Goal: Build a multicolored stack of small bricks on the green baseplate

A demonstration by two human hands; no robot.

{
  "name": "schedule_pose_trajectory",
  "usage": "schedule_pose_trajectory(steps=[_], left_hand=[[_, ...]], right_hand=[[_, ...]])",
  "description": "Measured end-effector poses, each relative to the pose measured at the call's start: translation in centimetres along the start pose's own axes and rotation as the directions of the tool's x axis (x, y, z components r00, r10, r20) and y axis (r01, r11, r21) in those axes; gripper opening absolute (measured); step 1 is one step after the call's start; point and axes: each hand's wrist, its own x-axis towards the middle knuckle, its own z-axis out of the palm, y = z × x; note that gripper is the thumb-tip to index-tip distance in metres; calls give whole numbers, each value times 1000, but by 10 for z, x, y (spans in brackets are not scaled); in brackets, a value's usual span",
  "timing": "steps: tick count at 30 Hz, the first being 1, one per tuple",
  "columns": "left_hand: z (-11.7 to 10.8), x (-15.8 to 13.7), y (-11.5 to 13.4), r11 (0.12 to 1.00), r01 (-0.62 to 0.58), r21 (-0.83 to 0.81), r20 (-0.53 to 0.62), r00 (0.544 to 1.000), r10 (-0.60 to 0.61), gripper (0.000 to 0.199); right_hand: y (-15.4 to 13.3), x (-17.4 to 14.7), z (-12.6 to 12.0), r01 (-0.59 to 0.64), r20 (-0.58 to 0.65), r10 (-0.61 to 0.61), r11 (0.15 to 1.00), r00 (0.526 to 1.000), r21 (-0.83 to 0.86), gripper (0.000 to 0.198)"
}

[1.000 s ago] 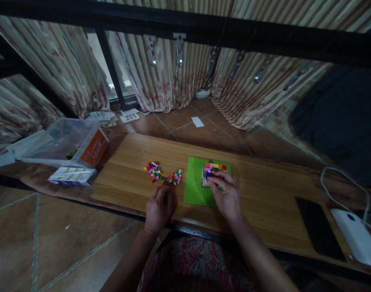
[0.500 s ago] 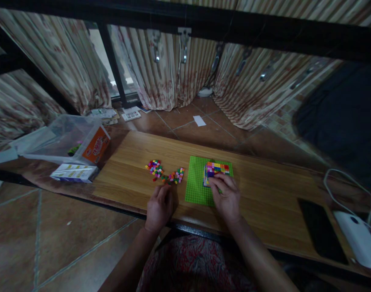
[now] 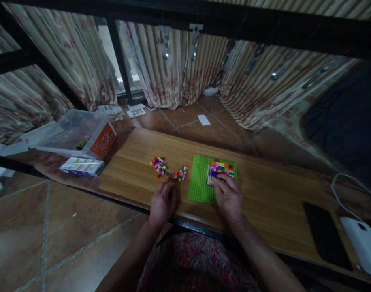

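Observation:
A green studded baseplate (image 3: pixel 197 182) lies on the wooden table, bearing a low block built of many-coloured toy bricks (image 3: pixel 223 167). My right hand (image 3: pixel 229 196) reaches over the plate's front part, thumb and forefinger pinched together at the front left corner of the block. Whatever sits between those fingertips is hidden. Left of the plate is a loose heap of small coloured bricks (image 3: pixel 159 164), with more loose bricks (image 3: pixel 181 173) spread towards the plate. Just in front of them rests my left hand (image 3: pixel 163 205), its fingers curled closed; its fingertips' contents cannot be seen.
At the left stand a clear plastic bin (image 3: pixel 76 129) with an orange label and a white carton (image 3: pixel 82 166). A black flat object (image 3: pixel 327 235) lies on the table's right end, beside a white device (image 3: pixel 363 243) with a cable. Striped curtains (image 3: pixel 161 73) hang behind.
The whole view has shifted slightly, so the scene sits a little further right. Both hands keep nearly the same places relative to the bricks and plate.

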Motion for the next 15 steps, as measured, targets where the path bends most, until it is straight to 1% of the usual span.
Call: schedule_pose_trajectory(steps=[5, 8, 12, 13, 15], left_hand=[[0, 0, -1, 1000, -12, -9, 0, 1000, 12, 17], [0, 0, -2, 1000, -7, -11, -6, 1000, 7, 17], [1, -1, -1, 1000, -6, -22, -10, 1000, 6, 18], [1, -1, -1, 1000, -4, -29, -11, 1000, 4, 18], [0, -1, 0, 999, 1, -44, -12, 1000, -1, 18]], right_hand=[[3, 0, -4, -25, 65, 23, 999, 998, 24, 24], [-2, -1, -8, -39, 62, 37, 999, 997, 28, 26], [-23, -6, -5, -39, -1, 39, 999, 999, 21, 26], [-30, -7, -2, -33, -1, 33, 999, 999, 35, 24], [-44, -8, 8, -22, 47, 18, 997, 999, 76, 22]])
